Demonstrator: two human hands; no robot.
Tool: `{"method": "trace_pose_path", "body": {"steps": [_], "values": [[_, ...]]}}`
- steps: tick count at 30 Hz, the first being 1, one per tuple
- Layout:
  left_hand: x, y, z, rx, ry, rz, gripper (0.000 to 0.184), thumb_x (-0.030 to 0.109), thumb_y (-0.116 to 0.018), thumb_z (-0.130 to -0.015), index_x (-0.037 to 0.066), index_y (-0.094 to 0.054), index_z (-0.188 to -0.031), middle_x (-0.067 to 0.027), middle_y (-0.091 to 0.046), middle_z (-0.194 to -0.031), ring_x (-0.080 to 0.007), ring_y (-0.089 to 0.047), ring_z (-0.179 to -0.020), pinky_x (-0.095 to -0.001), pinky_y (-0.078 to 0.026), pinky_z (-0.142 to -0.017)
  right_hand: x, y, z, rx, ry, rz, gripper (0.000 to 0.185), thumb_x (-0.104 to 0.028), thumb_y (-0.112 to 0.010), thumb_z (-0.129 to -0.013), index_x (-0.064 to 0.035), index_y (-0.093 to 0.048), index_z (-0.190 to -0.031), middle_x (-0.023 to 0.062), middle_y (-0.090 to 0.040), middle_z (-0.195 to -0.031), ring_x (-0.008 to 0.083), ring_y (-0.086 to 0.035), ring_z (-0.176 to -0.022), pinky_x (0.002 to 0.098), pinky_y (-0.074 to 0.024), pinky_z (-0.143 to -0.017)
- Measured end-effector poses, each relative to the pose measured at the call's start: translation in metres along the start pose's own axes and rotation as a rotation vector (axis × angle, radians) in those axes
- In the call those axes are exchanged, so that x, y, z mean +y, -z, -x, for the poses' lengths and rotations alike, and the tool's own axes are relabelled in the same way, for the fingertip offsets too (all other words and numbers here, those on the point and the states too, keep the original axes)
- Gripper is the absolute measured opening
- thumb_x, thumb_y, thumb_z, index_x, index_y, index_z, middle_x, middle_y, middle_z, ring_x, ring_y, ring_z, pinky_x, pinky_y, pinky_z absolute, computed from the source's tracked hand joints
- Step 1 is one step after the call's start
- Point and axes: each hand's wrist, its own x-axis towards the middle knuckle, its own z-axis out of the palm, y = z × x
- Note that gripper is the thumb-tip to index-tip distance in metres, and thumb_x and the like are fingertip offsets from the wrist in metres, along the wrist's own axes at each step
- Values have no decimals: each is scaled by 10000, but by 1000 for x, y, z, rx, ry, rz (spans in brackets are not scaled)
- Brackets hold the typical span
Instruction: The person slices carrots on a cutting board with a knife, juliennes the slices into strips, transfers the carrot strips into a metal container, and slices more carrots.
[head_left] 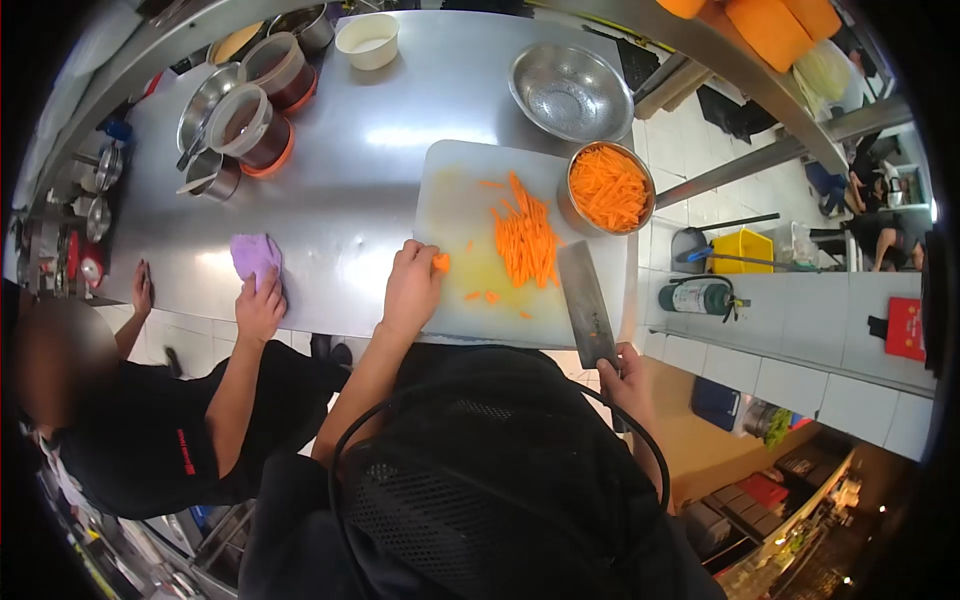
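Note:
My right hand (626, 376) grips the handle of a cleaver (584, 305), whose broad blade lies over the right edge of the white cutting board (450, 190). At the board's left side, the fingers of my left hand (413, 282) are closed around a small piece of carrot (441, 262). A pile of carrot strips (525, 238) is spread on the board between my hands, with a few scraps nearer me. Just beyond the cleaver's tip stands a round metal container (648, 205) filled with carrot strips (608, 188).
A metal colander (570, 92) sits at the far right of the steel table (340, 230). Tubs (250, 130), pans and a white bowl (368, 42) stand at the far left. Beside me, a co-worker's hand (262, 306) presses a purple cloth (256, 254) on the table.

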Motion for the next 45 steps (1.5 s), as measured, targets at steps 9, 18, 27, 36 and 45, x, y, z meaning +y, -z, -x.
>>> {"method": "trace_pose_path", "body": {"steps": [9, 18, 27, 36, 45], "values": [[-12, -2, -3, -93, 32, 68, 234, 11, -718, -837, 7, -619, -1050, -177, -616, -1085, -397, -614, -1036, -472, -530, -903, -34, -32, 2, -69, 153, 451, 207, -144, -653, -1038, -27, -620, -1206, 157, -680, -815, 301, -676, -759, 423, -525, -700], [-14, 7, 6, -149, -104, 112, 173, -8, -661, -890, 15, -741, -1042, -155, -667, -1022, -375, -670, -1000, -455, -555, -881, -34, -49, -33, -286, 246, 534, 239, -167, -618, -1024, -56, -630, -1235, 277, -692, -901, 491, -661, -893, 539, -518, -798], [14, -25, 3, -203, -368, 83, 152, -24, -592, -842, 63, -707, -890, -110, -659, -985, -349, -618, -970, -428, -529, -891, -47, -85, -21, -144, 384, 792, 175, -157, -567, -1043, -9, -486, -1087, 287, -686, -915, 514, -667, -814, 600, -534, -724], [22, -22, 12, -158, -316, -102, 214, 2, -604, -860, 92, -775, -952, -82, -664, -1027, -314, -636, -990, -425, -543, -897, -46, -80, -6, -279, 312, 946, 173, -82, -541, -989, -13, -470, -1131, 263, -680, -877, 481, -687, -788, 589, -548, -697], [18, -33, 16, -145, -285, -55, 145, 28, -663, -870, 66, -754, -976, -94, -658, -1015, -325, -637, -985, -443, -546, -872, -37, -83, -12, -288, 280, 906, 213, -28, -514, -953, -15, -460, -1159, 259, -678, -860, 489, -680, -801, 600, -529, -712]]}}
